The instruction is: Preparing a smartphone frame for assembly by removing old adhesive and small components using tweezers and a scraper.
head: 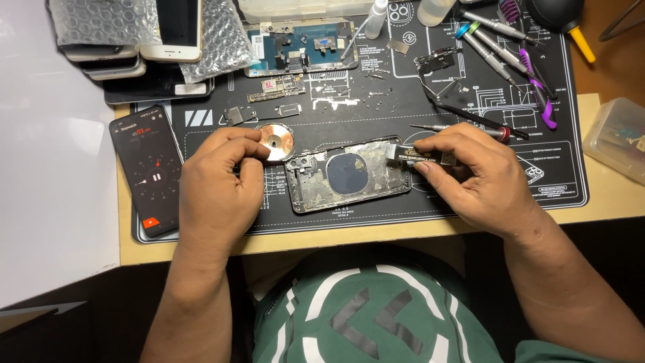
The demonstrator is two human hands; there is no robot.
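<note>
Your left hand (218, 181) pinches the round silver disc (279, 142) just beside the gutted phone housing (348, 175) lying on the black work mat (430, 202). Your right hand (477, 176) grips a small black scraper tool (420, 156) at the housing's edge; slip there and you may gouge the frame or scatter the loose screws (376, 91) nearby

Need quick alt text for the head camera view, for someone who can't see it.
Left hand holds a shiny round disc and right hand a small black tool over an opened phone shell on a black repair mat, screwdrivers behind.
</note>
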